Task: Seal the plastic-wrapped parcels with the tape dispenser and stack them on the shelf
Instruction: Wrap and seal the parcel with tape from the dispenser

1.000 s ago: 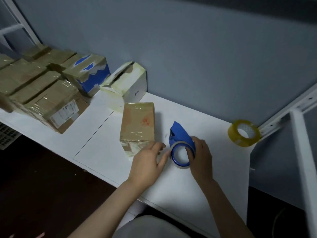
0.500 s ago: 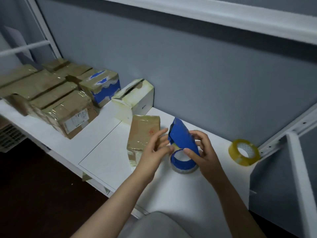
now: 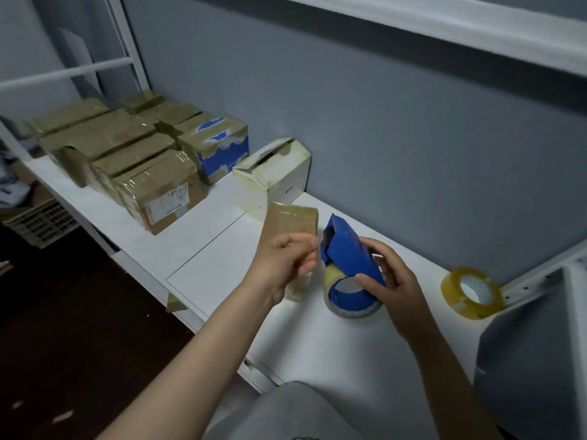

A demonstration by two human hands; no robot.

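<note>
Prepping to tape: right hand (image 3: 397,281) is gripping the blue tape dispenser (image 3: 349,249), left hand (image 3: 282,265) is hovering curled by its mouth, can't tell if it's pinching anything. Next is probably pulling a strip onto the brown parcel (image 3: 292,217).

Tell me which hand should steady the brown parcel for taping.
Probably left. The left hand is just in front of the brown parcel, while the right hand grips the blue tape dispenser.

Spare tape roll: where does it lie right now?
Head view: the spare tape roll lies at the white shelf's right end, beside the metal frame, right of the blue tape dispenser.
</note>
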